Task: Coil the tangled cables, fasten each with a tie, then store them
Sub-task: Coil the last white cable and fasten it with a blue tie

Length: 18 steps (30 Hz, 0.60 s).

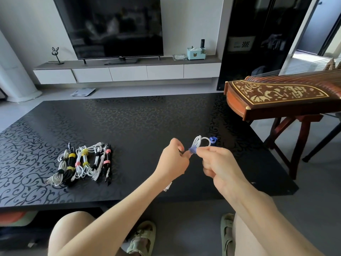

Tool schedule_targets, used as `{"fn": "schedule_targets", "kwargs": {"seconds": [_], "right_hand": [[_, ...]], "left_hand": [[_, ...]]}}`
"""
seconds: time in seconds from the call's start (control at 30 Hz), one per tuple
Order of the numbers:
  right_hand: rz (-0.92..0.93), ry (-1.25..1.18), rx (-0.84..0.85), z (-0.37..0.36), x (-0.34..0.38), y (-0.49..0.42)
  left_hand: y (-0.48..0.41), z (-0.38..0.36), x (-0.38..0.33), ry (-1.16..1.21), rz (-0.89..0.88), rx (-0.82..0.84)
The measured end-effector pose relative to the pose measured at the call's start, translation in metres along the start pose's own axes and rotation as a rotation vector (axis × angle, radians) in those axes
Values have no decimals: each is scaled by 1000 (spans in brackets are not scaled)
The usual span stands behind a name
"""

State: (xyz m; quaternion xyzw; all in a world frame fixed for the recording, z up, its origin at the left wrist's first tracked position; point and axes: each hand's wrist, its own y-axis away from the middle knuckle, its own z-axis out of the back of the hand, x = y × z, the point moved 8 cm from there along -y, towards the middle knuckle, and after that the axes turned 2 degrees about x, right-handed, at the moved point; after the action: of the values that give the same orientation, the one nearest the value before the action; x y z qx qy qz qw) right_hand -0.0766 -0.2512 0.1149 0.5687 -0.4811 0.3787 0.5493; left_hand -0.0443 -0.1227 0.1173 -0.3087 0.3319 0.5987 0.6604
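- One white coiled cable (198, 143), held above the black patterned counter (129, 122): the right hand (219, 163) grips it, and the left hand (174, 159) pinches the one blue tie (192, 150) around it.
- About six tied cable bundles (83, 161), on the counter left of the coil.
- One black television (114, 26) beyond the coil, and one wooden zither (276, 98) to the coil's right.

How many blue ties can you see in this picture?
2. One tie is between the left hand and right hand, round the white cable. The other tie curls by the cable's far loop. More may be hidden.
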Motion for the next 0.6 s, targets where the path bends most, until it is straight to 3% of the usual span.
{"fn": "schedule_targets", "kwargs": {"seconds": [0.13,0.27,0.4,0.6], "right_hand": [[-54,-145,89,-1,-8,0],[-57,-170,116,-2,-9,0],[-30,-169,119,-1,-5,0],[44,-80,109,1,7,2]], "left_hand": [[6,3,-13,-115,-216,-45],[11,4,-15,-15,-257,-17],[15,4,-30,-103,-381,-19],[9,6,-30,46,-287,-27]]}}
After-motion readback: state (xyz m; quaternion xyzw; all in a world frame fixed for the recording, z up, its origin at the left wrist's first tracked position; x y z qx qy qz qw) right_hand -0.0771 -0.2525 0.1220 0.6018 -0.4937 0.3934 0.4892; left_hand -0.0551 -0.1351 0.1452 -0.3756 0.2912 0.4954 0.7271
